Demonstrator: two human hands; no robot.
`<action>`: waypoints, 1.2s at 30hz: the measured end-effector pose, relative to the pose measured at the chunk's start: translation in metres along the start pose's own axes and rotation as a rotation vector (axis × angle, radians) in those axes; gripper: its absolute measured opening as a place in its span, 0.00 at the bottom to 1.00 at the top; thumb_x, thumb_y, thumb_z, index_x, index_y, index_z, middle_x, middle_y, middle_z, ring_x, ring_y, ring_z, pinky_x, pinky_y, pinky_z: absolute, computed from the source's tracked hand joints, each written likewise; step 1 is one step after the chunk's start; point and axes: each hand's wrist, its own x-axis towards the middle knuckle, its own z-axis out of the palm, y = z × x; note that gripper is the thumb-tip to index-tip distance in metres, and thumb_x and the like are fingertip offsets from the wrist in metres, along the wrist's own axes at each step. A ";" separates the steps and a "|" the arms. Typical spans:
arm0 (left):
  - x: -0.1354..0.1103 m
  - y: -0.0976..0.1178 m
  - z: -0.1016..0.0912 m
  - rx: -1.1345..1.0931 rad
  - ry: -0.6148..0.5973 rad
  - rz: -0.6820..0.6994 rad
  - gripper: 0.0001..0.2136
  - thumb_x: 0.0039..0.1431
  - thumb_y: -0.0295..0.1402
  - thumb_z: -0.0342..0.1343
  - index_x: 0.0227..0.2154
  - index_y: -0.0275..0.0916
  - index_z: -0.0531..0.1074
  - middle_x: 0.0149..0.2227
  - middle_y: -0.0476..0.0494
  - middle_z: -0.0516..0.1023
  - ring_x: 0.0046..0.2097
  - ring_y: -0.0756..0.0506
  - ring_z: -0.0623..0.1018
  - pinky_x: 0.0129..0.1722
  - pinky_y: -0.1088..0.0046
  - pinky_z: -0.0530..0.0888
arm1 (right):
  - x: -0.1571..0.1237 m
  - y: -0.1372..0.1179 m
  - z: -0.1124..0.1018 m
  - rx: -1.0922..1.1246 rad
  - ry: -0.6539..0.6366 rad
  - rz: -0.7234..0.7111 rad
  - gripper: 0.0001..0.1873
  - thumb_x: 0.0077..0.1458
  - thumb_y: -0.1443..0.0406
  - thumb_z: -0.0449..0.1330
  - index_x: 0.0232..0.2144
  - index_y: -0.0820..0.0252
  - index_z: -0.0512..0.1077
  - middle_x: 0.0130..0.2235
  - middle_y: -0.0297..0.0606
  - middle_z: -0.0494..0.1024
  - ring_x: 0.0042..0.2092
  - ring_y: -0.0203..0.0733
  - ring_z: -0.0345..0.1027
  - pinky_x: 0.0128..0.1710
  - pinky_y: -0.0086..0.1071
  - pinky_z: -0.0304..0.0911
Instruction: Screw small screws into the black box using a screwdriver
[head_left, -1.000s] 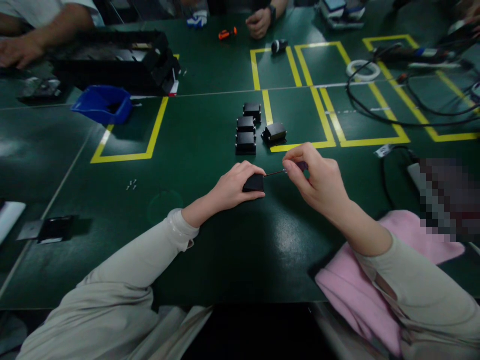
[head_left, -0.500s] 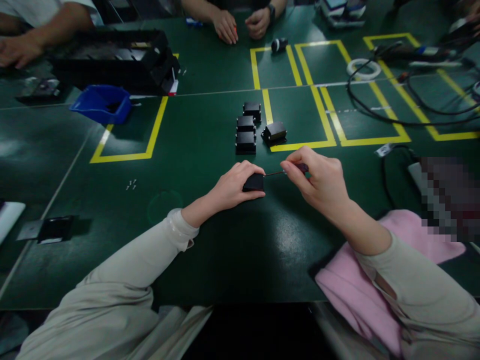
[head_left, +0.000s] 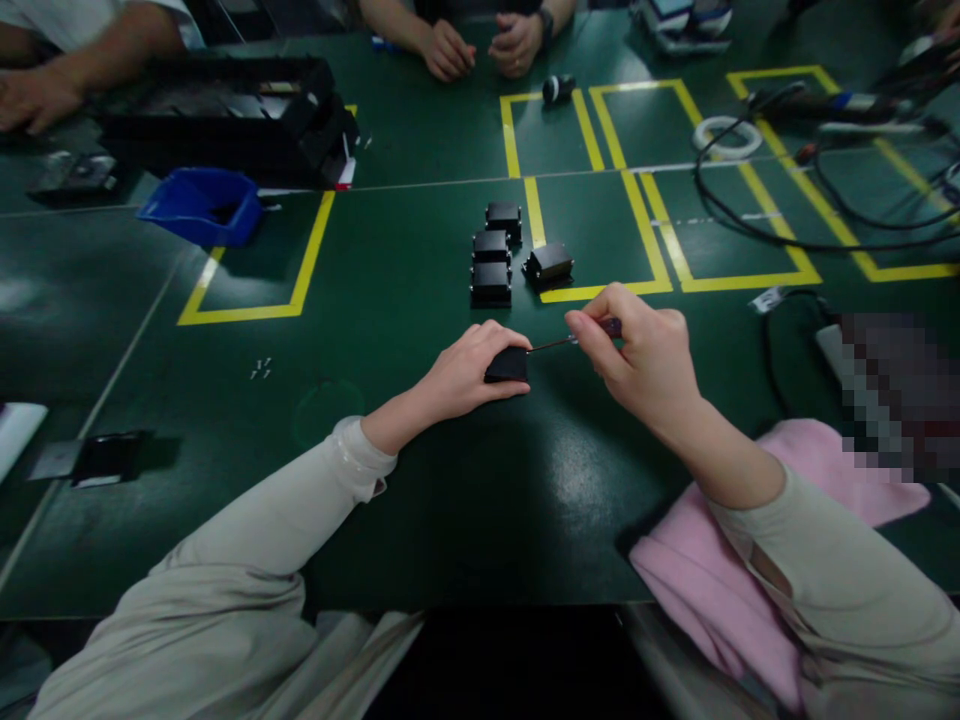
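Note:
Fingers and thumb of my left hand [head_left: 470,368] clasp a small black box [head_left: 508,366] on the green table. My right hand [head_left: 637,345] is closed around the dark handle of a screwdriver [head_left: 553,344]. Its thin shaft points left, and the tip meets the right side of the box near my left fingertips. Beyond my hands stand several similar black boxes [head_left: 491,282], three of them in a column and a tilted one [head_left: 550,262] to the right. Several tiny screws [head_left: 260,368] lie on the table to the left.
A blue bin [head_left: 202,207] stands at the left before a long black case [head_left: 225,120]. Yellow tape [head_left: 607,292] marks rectangles on the table. Cables [head_left: 825,245] and a pink cloth [head_left: 697,570] are at the right. Another person's hands [head_left: 517,43] rest at the far edge.
My right hand has shifted slightly right and up with the screwdriver, showing more of its shaft. My left hand keeps its hold on the box. The person opposite has moved their fingers.

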 end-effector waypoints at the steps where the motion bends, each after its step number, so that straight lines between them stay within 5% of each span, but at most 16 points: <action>1: 0.000 0.000 0.000 0.000 -0.002 -0.001 0.21 0.64 0.48 0.62 0.54 0.42 0.70 0.53 0.40 0.74 0.55 0.38 0.73 0.56 0.58 0.69 | 0.001 0.000 0.000 0.009 -0.014 0.025 0.18 0.70 0.55 0.54 0.28 0.55 0.65 0.22 0.29 0.72 0.21 0.34 0.63 0.26 0.30 0.53; 9: 0.000 0.000 0.000 0.000 -0.002 -0.003 0.21 0.64 0.47 0.62 0.54 0.41 0.70 0.53 0.40 0.73 0.54 0.38 0.73 0.56 0.59 0.70 | 0.006 -0.002 -0.002 0.034 -0.068 0.170 0.20 0.69 0.52 0.54 0.27 0.54 0.62 0.19 0.27 0.66 0.20 0.34 0.61 0.26 0.31 0.53; 23: 0.001 0.003 -0.001 -0.007 -0.006 -0.029 0.20 0.63 0.47 0.62 0.53 0.43 0.70 0.53 0.40 0.74 0.55 0.37 0.73 0.56 0.58 0.70 | 0.034 0.002 0.006 -0.080 -0.167 0.106 0.16 0.68 0.55 0.55 0.29 0.55 0.70 0.21 0.31 0.68 0.24 0.38 0.62 0.27 0.33 0.55; 36: 0.000 0.000 0.000 0.003 -0.003 -0.015 0.21 0.64 0.47 0.62 0.54 0.42 0.70 0.53 0.40 0.74 0.55 0.38 0.73 0.57 0.59 0.70 | 0.026 0.000 0.011 -0.009 -0.173 0.127 0.09 0.69 0.60 0.52 0.45 0.54 0.70 0.33 0.35 0.77 0.30 0.41 0.71 0.33 0.35 0.63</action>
